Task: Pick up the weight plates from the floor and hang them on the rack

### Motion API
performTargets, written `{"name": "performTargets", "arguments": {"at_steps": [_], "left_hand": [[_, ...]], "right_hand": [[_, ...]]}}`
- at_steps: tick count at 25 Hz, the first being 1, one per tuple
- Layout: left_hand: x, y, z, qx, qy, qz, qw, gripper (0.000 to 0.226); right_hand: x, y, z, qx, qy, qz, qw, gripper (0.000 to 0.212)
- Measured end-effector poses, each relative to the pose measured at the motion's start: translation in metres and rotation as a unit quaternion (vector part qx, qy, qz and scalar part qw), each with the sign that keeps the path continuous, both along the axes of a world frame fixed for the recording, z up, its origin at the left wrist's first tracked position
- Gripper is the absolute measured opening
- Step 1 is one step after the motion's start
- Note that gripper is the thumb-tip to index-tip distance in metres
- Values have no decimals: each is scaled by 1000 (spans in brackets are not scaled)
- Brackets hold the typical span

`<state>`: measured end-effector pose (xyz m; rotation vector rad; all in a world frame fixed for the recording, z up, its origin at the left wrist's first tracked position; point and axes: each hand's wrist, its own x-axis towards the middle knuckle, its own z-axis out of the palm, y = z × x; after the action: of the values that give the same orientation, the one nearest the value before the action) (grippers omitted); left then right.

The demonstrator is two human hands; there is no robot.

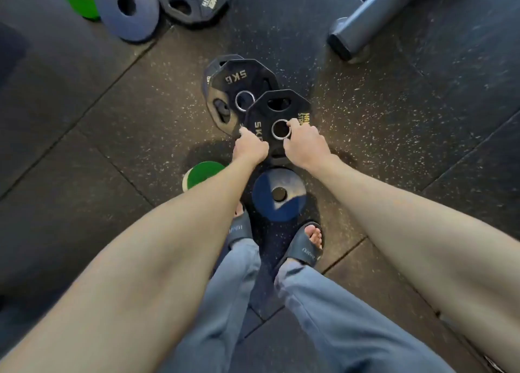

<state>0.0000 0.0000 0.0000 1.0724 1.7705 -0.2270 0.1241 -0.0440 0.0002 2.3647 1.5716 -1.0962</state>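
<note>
Black rubber-like coating with a slight sheen on the nearer 5 kg plate [263, 113]; polished metal hub ring [272, 130]. Floor tiles [365, 119]: matt, grainy rubber with pale flecks. Blue plate [267, 201] and green plate [206, 172]: smooth, matt. Frame tube [374, 15]: smooth painted metal, satin. Trousers [323, 302]: grey cloth. Slide sandal [302, 248]: matt moulded plastic.

Place: was a gym | floor: speckled rubber tiles [380, 113] met at seams | on it lay black 5KG plates [239, 75], a green disc [206, 171], a blue disc [264, 201] | far right edge: a grey steel equipment leg [363, 20] stood
</note>
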Motion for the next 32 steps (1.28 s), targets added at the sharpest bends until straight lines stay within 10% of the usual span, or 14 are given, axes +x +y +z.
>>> {"name": "performTargets", "arguments": {"at_steps": [5,19,32], "left_hand": [[21,20,-87,-63,12,245,968,74],[18,-20,-173,-15,-23,385,922,88],[12,-17,73,72,8,186,980,83]], "right_hand": [[8,40,-102,7,-30,-26,999,64],[37,83,-197,78,-130,-86,985,60],[55,-10,63,79,-58,-421,902,64]]}}
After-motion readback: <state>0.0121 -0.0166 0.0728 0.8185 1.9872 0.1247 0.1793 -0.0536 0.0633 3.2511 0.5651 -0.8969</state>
